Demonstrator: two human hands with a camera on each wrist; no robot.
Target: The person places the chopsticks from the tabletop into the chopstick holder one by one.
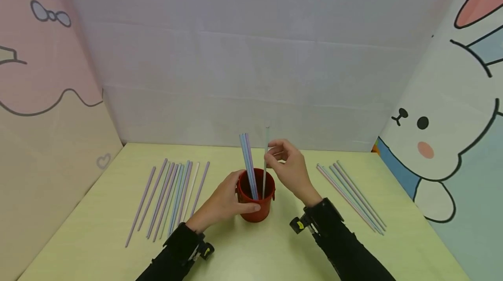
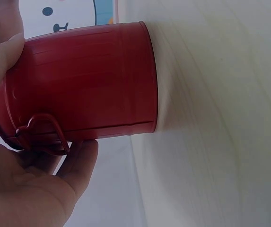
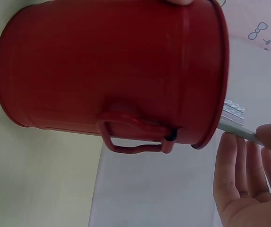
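Note:
My left hand (image 1: 222, 200) grips a small red metal bucket (image 1: 257, 216) at its side and rim; the bucket stands upright on the table. Between thumb and fingers, my right hand (image 1: 288, 168) pinches a pale green straw (image 1: 267, 137) above the bucket's right side, its lower part inside the mouth. Several blue and purple straws (image 1: 248, 163) lean in the bucket at the left. The left wrist view shows the bucket wall (image 2: 83, 80) against the palm, near a looped handle (image 2: 43, 118). In the right wrist view the pinched straw (image 3: 239, 129) passes the rim.
On the yellow table (image 1: 235, 257), several purple, blue and white straws (image 1: 157, 202) lie spread out left of the bucket. Another group of straws (image 1: 351, 196) lies to the right. A pale sheet (image 1: 251, 67) stands behind, with cartoon-printed panels (image 1: 463, 141) at both sides.

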